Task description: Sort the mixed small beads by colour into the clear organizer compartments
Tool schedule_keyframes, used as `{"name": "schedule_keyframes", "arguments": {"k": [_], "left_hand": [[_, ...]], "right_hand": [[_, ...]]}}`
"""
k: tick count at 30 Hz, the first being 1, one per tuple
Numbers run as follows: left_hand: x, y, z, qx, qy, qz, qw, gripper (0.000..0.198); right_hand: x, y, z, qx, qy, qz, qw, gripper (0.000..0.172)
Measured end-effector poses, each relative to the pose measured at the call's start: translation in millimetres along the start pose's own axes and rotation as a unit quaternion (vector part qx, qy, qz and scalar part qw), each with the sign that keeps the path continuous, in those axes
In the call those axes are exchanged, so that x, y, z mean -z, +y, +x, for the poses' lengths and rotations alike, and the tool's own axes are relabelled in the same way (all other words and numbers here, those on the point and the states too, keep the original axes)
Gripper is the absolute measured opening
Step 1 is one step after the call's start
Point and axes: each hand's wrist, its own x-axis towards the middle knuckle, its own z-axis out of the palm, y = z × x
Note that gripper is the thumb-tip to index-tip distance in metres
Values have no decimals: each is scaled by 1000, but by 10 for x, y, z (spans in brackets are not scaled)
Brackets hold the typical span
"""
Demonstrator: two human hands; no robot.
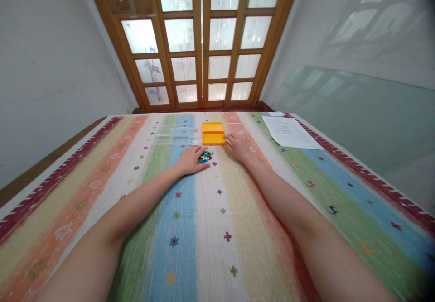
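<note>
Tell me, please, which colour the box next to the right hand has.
The box is yellow-orange; it shows in the head view, the only one.

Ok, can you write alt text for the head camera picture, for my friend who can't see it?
A person's left hand curves partly around a small pile of colourful pieces on a striped tablecloth; the right hand is at the right edge of an open yellow box. A paper sheet lies to the right, with glass-paned wooden doors beyond.
</note>
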Motion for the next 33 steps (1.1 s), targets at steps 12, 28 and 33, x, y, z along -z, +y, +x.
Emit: {"name": "schedule_keyframes", "arguments": {"k": [12, 28, 33], "left_hand": [[-73, -97, 408, -81, -15, -30, 996, 39], [-102, 97, 427, 1, 5, -10, 1000, 34], [-123, 143, 441, 14, -2, 7, 1000, 31]], "right_hand": [[-6, -27, -7, -5, 3, 14, 1000, 29], [-32, -36, 11, 34, 9, 19, 999, 24], [-60, -36, 6, 48, 29, 25, 998, 21]]}}
